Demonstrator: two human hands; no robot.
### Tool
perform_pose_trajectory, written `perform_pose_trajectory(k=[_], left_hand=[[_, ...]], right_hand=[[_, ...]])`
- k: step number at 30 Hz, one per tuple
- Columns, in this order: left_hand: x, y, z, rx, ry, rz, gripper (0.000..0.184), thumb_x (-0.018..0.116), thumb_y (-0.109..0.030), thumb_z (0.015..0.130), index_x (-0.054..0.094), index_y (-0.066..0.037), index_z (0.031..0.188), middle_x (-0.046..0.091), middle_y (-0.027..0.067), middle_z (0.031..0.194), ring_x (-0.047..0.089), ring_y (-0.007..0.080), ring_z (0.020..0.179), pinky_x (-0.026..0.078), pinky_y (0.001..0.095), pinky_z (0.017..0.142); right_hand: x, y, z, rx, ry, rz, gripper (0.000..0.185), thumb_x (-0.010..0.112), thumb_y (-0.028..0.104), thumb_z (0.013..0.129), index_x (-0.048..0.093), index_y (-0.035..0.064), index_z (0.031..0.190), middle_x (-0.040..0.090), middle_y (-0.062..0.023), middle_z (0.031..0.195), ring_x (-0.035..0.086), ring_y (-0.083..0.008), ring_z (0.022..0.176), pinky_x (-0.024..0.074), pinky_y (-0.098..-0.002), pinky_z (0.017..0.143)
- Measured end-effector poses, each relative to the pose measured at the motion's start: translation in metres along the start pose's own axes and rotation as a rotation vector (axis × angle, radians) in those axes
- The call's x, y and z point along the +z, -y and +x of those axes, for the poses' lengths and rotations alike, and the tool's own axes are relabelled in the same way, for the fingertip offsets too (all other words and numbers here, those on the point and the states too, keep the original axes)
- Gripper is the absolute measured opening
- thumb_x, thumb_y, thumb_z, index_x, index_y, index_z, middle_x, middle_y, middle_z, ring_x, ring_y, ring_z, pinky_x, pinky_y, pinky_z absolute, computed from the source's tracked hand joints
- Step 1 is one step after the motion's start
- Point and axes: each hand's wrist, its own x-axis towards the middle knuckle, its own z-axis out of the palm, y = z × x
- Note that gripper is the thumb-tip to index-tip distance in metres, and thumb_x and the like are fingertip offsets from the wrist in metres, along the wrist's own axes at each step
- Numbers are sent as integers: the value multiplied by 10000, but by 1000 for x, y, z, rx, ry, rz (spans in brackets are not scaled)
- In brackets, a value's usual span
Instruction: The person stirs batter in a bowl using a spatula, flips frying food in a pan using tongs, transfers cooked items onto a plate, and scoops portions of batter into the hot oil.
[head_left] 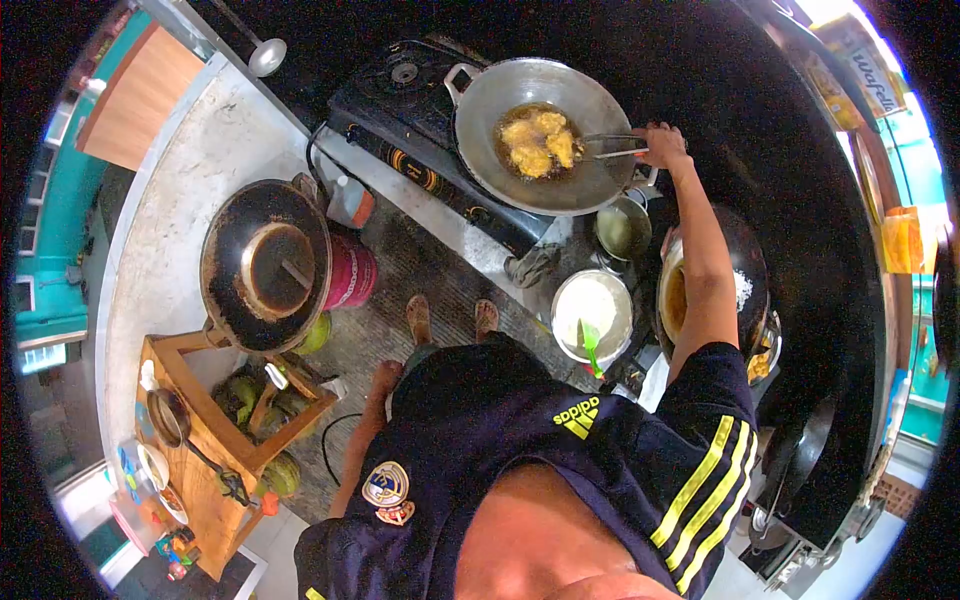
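My right hand (662, 147) is closed around the handle end of metal tongs (612, 146). The tips of the tongs reach beside golden pieces of fried food (538, 140), which sit in bubbling oil at the bottom of a large wok (595, 100). The wok stands on a black gas stove (390, 95). My left hand (385, 377) hangs low beside my hip, away from the stove; its fingers are too small to make out.
A bowl of pale batter (592, 305) with a green spatula (590, 345) stands right of my feet, near a small pot (622, 230). At left are a dark wok (265, 215), a wooden stand (215, 480) and a small pan (168, 417). A ladle (267, 57) hangs top left.
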Motion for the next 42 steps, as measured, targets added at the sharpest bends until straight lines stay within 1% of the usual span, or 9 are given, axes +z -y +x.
perform_pose_trajectory(k=[4, 7, 16, 25, 28, 34, 37, 40, 42], left_hand=[[16, 4, 1, -100, -47, -108, 367, 535, -383, 795, 679, -52, 862, 665, 192, 835, 642, 338, 851, 479, 423, 760], [13, -6, -3, -74, -2, -73, 391, 542, -392, 787, 669, -40, 899, 664, 202, 859, 640, 342, 850, 478, 417, 761], [10, -52, -35, -145, -95, 79, 409, 512, -398, 808, 667, -51, 958, 657, 227, 895, 626, 383, 910, 473, 438, 815], [25, -28, -18, -76, -53, 44, 422, 522, -421, 816, 648, -58, 989, 650, 236, 934, 613, 397, 934, 467, 455, 833], [25, -31, -17, -43, -64, 103, 421, 521, -417, 823, 644, -49, 987, 649, 236, 939, 612, 396, 937, 467, 456, 833], [28, -31, -16, -74, -91, 98, 445, 514, -421, 835, 631, -48, 1047, 646, 244, 960, 607, 410, 945, 466, 454, 845], [20, -40, -24, -79, -15, 25, 455, 517, -421, 834, 628, -50, 1072, 641, 252, 973, 609, 407, 946, 469, 452, 845], [24, -35, -24, -84, -64, 59, 451, 522, -420, 829, 633, -53, 1067, 638, 261, 978, 611, 401, 946, 473, 455, 835], [16, -44, -27, -140, 4, 41, 447, 524, -422, 826, 638, -53, 1052, 639, 259, 974, 613, 395, 944, 475, 455, 828]], right_hand=[[4, -21, 20, -48, -8, -42, 584, 675, 325, 744, 494, 289, 1298, 541, -86, 1189, 483, -319, 1157, 376, -442, 985], [19, -34, 41, -56, 1, -51, 574, 654, 319, 756, 485, 295, 1304, 530, -64, 1230, 453, -290, 1206, 357, -417, 1010], [41, -46, 46, -117, -85, 59, 539, 665, 147, 746, 540, 272, 1256, 574, -52, 1172, 531, -282, 1085, 391, -454, 980], [36, -49, 15, -96, -169, -28, 461, 646, 170, 791, 566, 272, 1234, 601, -68, 1090, 550, -281, 1063, 419, -476, 935], [27, -46, 7, -44, -116, 98, 480, 649, 194, 793, 549, 275, 1256, 598, -73, 1099, 543, -273, 1084, 400, -476, 954], [36, -36, 13, -14, -62, 6, 485, 681, 255, 761, 572, 258, 1234, 604, -86, 1080, 553, -276, 1060, 431, -462, 900], [44, -31, 14, -60, -207, 27, 482, 691, 252, 744, 588, 250, 1216, 608, -91, 1063, 558, -281, 1037, 446, -458, 869], [46, -25, 21, -65, -182, -2, 471, 692, 259, 736, 603, 246, 1198, 608, -88, 1059, 556, -285, 1027, 442, -445, 874], [52, -23, 28, -52, -208, -17, 477, 704, 280, 719, 613, 244, 1186, 608, -74, 1060, 554, -286, 1032, 438, -439, 876]])
